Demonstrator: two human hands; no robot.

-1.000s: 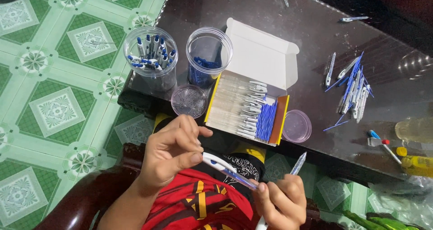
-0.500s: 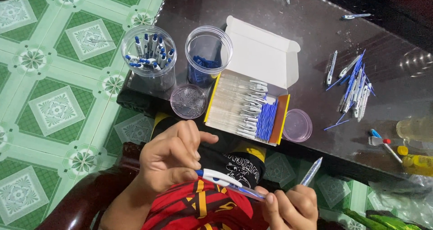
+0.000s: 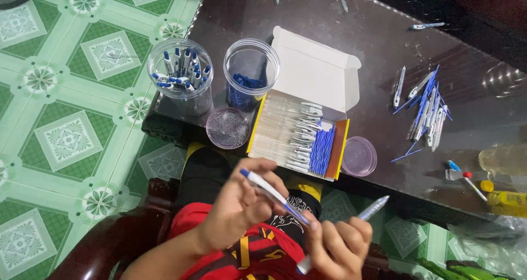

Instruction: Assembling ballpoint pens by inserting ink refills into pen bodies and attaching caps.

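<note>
The left hand (image 3: 236, 208) is closed around a white ballpoint pen with a blue end (image 3: 273, 195), held slantwise just below the open cardboard box (image 3: 315, 74) and over the person's lap. The right hand (image 3: 340, 247) is also closed: it meets the lower end of that same pen and at the same time clamps a clear pen barrel (image 3: 373, 207), whose tip sticks up toward the box. So both hands are grasping, none free.

The step in hand looks like fitting pen parts together. To do it well, I would judge that the left hand should keep the pen steady along its length while the right hand does the fine work at the joint, pushing straight along the pen's axis, not at an angle, since a thin refill bends easily. The spare barrel tucked in the right hand crowds the fingers; a looser hold risks dropping it to the floor.

Inside the box lie rows of clear barrels (image 3: 285, 132) and a bundle of blue refills (image 3: 321, 151). Left of the box stand a clear tub of finished pens (image 3: 181, 74) and a clear tub of blue caps (image 3: 250, 74), with a loose round lid (image 3: 226, 128) in front of them. Just right of the box lies a second lid (image 3: 359, 155); further right on the dark desk (image 3: 384, 33) is a loose heap of pens and refills (image 3: 425, 110).
</note>
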